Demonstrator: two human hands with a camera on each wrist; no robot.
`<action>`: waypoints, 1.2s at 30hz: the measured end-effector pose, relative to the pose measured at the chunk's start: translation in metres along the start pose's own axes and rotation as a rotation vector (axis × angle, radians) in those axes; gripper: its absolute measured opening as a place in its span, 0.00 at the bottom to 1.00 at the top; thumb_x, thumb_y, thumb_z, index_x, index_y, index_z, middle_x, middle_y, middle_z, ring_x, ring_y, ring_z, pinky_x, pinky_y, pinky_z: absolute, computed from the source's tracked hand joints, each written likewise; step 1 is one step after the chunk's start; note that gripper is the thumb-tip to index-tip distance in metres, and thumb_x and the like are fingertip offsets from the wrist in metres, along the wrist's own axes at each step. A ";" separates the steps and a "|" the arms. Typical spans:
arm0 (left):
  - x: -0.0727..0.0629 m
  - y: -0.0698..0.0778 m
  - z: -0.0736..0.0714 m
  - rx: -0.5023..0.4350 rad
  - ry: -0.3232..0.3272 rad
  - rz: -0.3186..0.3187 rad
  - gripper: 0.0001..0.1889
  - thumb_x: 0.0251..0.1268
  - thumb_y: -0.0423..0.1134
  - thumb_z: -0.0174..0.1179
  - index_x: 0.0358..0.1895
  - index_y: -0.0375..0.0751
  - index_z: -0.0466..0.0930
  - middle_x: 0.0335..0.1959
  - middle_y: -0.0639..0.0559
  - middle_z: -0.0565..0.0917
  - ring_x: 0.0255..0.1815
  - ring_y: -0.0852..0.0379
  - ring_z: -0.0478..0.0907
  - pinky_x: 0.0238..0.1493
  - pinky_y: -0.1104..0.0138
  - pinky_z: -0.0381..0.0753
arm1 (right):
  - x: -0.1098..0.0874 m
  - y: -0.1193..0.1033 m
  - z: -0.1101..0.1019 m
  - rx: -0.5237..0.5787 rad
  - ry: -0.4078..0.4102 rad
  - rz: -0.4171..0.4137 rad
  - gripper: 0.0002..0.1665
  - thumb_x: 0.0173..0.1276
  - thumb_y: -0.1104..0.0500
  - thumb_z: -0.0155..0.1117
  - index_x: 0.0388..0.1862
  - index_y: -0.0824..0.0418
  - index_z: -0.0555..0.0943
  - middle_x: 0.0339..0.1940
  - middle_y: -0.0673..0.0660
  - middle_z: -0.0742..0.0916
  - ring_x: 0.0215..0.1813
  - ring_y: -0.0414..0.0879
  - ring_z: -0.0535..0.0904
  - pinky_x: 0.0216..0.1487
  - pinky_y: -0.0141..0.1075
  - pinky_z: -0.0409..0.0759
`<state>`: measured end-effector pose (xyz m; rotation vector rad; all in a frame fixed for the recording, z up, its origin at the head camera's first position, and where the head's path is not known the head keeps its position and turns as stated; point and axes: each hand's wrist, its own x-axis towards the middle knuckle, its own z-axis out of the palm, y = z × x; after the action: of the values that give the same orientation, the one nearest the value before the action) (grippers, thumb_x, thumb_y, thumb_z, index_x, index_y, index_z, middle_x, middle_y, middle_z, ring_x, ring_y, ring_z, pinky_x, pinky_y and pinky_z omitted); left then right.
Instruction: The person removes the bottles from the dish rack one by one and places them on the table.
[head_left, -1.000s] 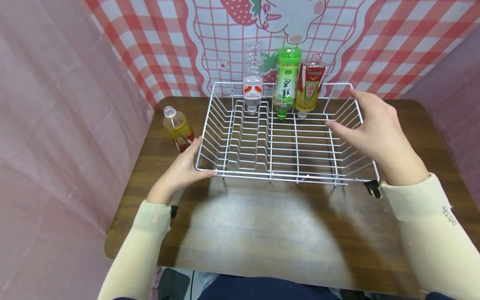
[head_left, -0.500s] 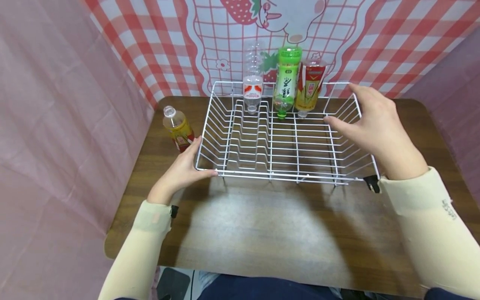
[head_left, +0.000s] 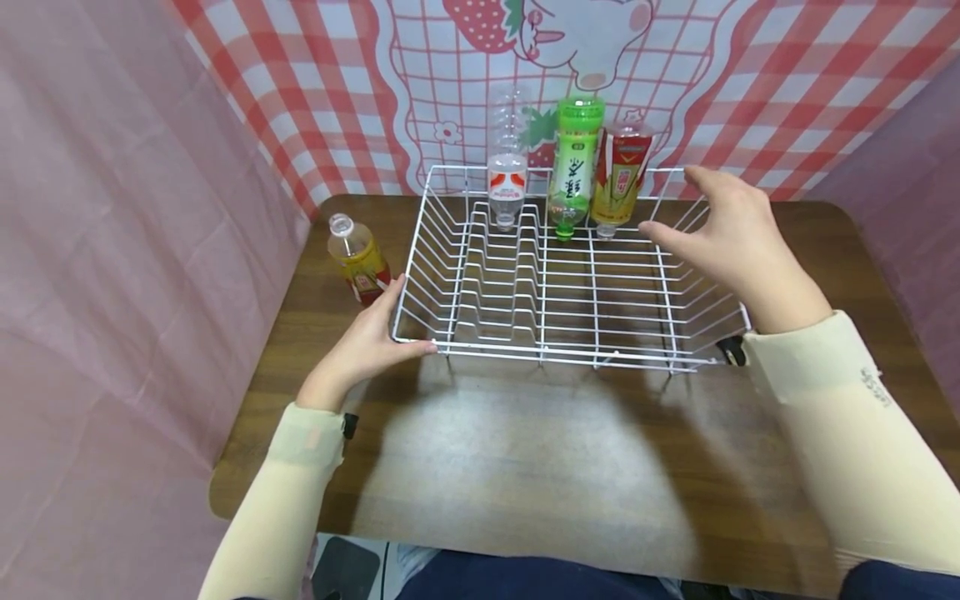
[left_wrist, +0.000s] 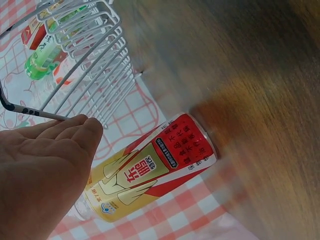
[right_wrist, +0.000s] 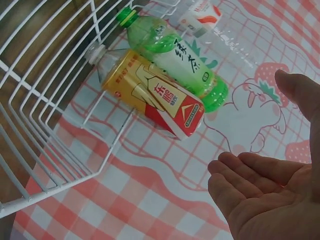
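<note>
A white wire dish rack point(head_left: 543, 351) stands on the table. My left hand point(head_left: 358, 348) touches its front left corner, fingers along the side and thumb along the front rim. Just beyond those fingers an uncapped yellow-and-red plastic bottle point(head_left: 360, 260) stands upright. Along the rack's back, neck down, are a clear bottle point(head_left: 507, 185), a green tea bottle point(head_left: 576, 162) and another yellow-and-red bottle point(head_left: 624, 171). Over the rack's right side hovers my right hand point(head_left: 742, 250), holding nothing, thumb and fingers spread apart. In the right wrist view, that bottle point(right_wrist: 157, 95) is apart from the fingers.
The brown wooden table point(head_left: 517, 467) has rounded corners. Behind it hangs a red-and-white checked cloth point(head_left: 330, 100) with strawberry prints. Pink curtains point(head_left: 112, 292) close in the left and right sides.
My right hand has moved left and slightly forward over the rack, toward the yellow-and-red bottle. My left hand, the rack and the bottles have stayed in place.
</note>
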<state>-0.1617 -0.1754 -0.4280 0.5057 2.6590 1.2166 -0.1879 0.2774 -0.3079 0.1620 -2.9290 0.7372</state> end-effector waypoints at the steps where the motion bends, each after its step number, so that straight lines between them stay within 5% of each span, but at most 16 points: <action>1: 0.000 0.000 0.000 -0.002 0.000 -0.001 0.61 0.50 0.52 0.80 0.83 0.45 0.48 0.80 0.38 0.53 0.78 0.43 0.52 0.76 0.50 0.54 | 0.001 0.001 0.000 -0.001 -0.005 0.006 0.56 0.67 0.40 0.69 0.80 0.71 0.57 0.74 0.73 0.68 0.75 0.72 0.58 0.76 0.63 0.44; 7: 0.000 0.001 0.001 -0.001 0.003 0.001 0.61 0.50 0.52 0.81 0.83 0.44 0.49 0.80 0.37 0.53 0.78 0.43 0.52 0.76 0.50 0.53 | 0.005 0.006 0.002 0.001 -0.026 0.033 0.57 0.68 0.39 0.68 0.81 0.70 0.55 0.76 0.72 0.65 0.76 0.71 0.54 0.76 0.62 0.42; 17: 0.000 0.001 0.001 -0.018 0.004 0.005 0.61 0.50 0.50 0.81 0.83 0.45 0.48 0.80 0.37 0.53 0.78 0.41 0.54 0.75 0.49 0.54 | 0.016 0.004 0.012 0.042 -0.051 0.027 0.55 0.67 0.39 0.69 0.79 0.69 0.59 0.73 0.72 0.70 0.73 0.69 0.62 0.74 0.65 0.49; 26: 0.000 -0.001 0.001 -0.040 0.006 0.001 0.61 0.50 0.50 0.81 0.83 0.49 0.47 0.80 0.41 0.56 0.76 0.42 0.58 0.74 0.48 0.57 | 0.027 0.004 0.015 0.057 -0.038 0.045 0.57 0.66 0.37 0.70 0.79 0.70 0.59 0.72 0.72 0.71 0.69 0.69 0.68 0.65 0.67 0.67; 36: -0.001 -0.003 0.003 -0.049 0.005 0.001 0.62 0.51 0.52 0.80 0.84 0.49 0.46 0.80 0.42 0.58 0.75 0.42 0.60 0.73 0.47 0.58 | 0.038 0.009 0.028 0.030 -0.062 0.088 0.57 0.67 0.39 0.68 0.79 0.73 0.57 0.74 0.74 0.68 0.74 0.71 0.59 0.71 0.66 0.56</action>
<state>-0.1604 -0.1757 -0.4321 0.4966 2.6259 1.2815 -0.2288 0.2689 -0.3318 0.0596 -3.0017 0.8031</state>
